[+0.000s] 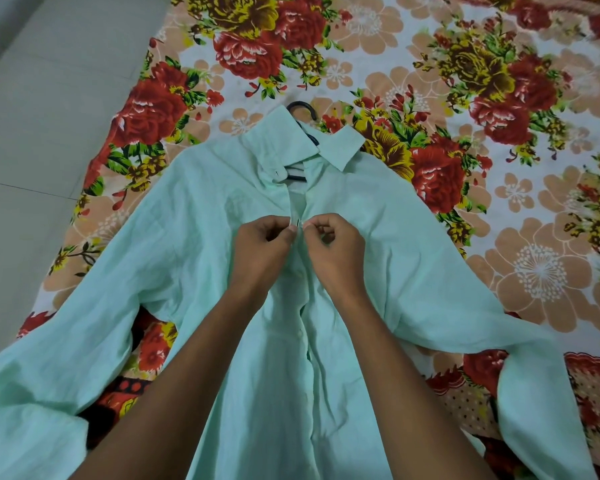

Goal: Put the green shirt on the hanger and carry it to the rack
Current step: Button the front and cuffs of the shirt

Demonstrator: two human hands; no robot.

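Buttoning on the bed point(499, 98)

My left hand point(262, 245) and right hand point(333, 249) pinch the green shirt point(187, 237) placket — hanger point(300, 110) beyond them.

The single head view looks steeply down, close over the floral bedsheet point(499, 98), facing forward.

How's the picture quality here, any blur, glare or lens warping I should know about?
Head view: even, soft indoor light, no glare; faint shadows under the green shirt. Wide-angle warping bows the floral sheet and stretches the forearms toward the bottom edge. Both the left hand and right hand look sharp, as does the hanger.
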